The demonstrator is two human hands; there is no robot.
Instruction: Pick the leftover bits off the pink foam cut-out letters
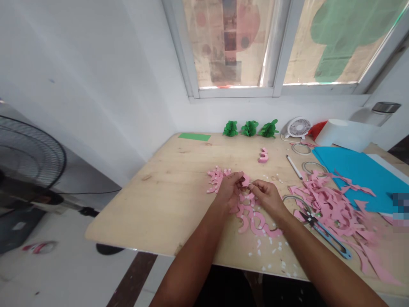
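Observation:
My left hand (229,187) and my right hand (267,197) meet over the middle of the wooden table (172,204). Both pinch a small pink paper cut-out (245,180) between their fingertips, held a little above the tabletop. Under and around the hands lie several curved pink paper shapes (254,217). More of these pink shapes (216,179) lie just left of my left hand. A small pink folded piece (263,156) stands alone farther back.
A heap of pink paper scraps (332,209) and scissors (329,234) lie to the right, on a blue sheet (358,170). A white pen (294,166), three green paper pompoms (249,128), a small desk fan (298,127), a green strip (194,137). A floor fan (28,162) stands at left.

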